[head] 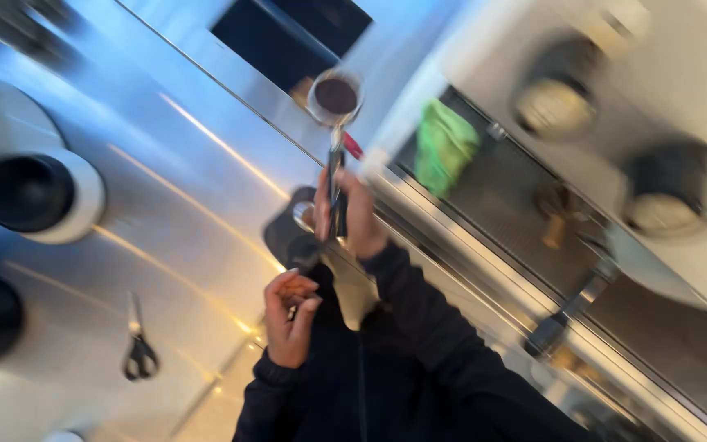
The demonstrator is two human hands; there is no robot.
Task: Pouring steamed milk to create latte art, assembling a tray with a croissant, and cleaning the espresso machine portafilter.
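One head-worn view looks steeply down, tilted (and blurred), seemingly close over a steel counter [165, 205].

no packages, labels, signs or screens clearly visible, frame blurred

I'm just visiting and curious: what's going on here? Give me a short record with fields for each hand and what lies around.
Right hand: grips the handle of a portafilter, its basket holding dark coffee grounds
Left hand: loosely curled, close to the handle's end; whether it holds anything cannot be told
Counter: shiny steel
On the counter: scissors, a white-rimmed black round opening
To the right: espresso machine, green cloth on its tray
Picture: blurred
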